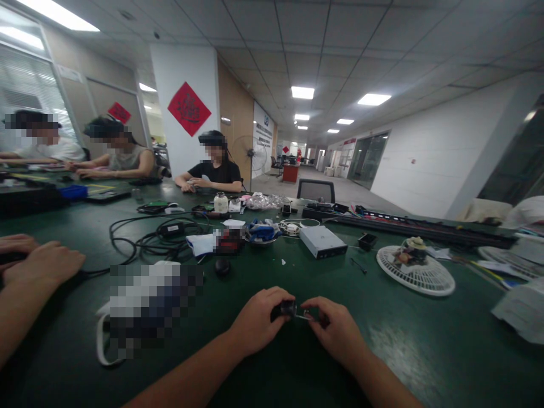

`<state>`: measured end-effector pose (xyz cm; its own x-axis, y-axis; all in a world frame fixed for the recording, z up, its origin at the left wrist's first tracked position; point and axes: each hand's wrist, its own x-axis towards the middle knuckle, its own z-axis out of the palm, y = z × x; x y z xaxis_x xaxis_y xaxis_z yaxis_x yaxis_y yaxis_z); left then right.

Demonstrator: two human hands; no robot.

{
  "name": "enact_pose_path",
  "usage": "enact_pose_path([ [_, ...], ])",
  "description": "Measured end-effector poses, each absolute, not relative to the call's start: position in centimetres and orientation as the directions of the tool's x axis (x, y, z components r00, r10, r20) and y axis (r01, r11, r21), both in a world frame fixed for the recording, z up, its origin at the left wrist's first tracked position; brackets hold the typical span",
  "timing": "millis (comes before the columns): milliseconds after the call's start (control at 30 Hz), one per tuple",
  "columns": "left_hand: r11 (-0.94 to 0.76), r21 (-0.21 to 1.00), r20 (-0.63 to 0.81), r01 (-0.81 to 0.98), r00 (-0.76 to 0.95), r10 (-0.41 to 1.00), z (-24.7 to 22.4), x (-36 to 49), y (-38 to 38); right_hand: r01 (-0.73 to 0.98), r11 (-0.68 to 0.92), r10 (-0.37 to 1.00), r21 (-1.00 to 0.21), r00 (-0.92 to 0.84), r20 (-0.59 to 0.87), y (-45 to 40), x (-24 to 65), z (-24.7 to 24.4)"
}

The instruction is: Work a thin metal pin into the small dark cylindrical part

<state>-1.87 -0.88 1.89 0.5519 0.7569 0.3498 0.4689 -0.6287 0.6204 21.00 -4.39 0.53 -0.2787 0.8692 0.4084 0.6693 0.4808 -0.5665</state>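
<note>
Two co-worker hands point(40, 266) show at far left, near looped black cables point(135, 243). I see a black mouse point(221, 267) beyond my left hand point(260, 318), its thumb and curled fingers pinching a dark cylindrical part point(288, 308). Beside it, my right hand point(338, 330) pinches a thin shiny piece point(302, 317), partly hiding it. Beyond lie a silver drive point(322, 242) and, farther right, a white grille point(425, 279).

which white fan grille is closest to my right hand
The white grille bearing the cream-topped part; the other grille lies farther right, away from your right hand.
</note>
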Motion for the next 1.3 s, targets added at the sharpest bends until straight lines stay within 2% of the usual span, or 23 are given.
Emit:
enact_pose_path([
  [167,-0.711,0.529,0.298,0.463,0.683,0.666,2.7,-1.7,-1.5,0.618,0.548,0.829,-0.564,-0.309,0.466,-4.2,21.1,0.4],
  [433,-0.736,0.506,0.291,0.449,0.714,0.636,3.0,-1.8,-1.5,0.566,0.554,0.831,-0.611,-0.330,0.447,-4.3,21.0,0.2],
  [600,-0.789,0.474,0.293,0.392,0.774,0.561,3.0,-1.9,-1.6,0.638,0.481,0.871,-0.601,-0.266,0.414,-4.3,21.1,0.6],
  [733,-0.813,0.449,0.282,0.371,0.805,0.522,3.0,-1.9,-1.7,0.664,0.444,0.895,-0.602,-0.292,0.338,-4.6,21.0,1.1],
  [867,-0.821,0.432,0.261,0.373,0.820,0.510,3.1,-1.9,-1.7,0.704,0.419,0.907,-0.573,-0.296,0.299,-4.8,20.8,1.2],
  [1067,-0.802,0.465,0.286,0.376,0.793,0.538,3.1,-1.9,-1.7,0.747,0.415,0.903,-0.519,-0.269,0.335,-4.8,20.9,1.2],
  [1300,-0.766,0.483,0.235,0.425,0.780,0.581,3.3,-1.8,-2.4,0.768,0.361,0.927,-0.528,-0.233,0.295,-4.8,20.8,1.4],
])
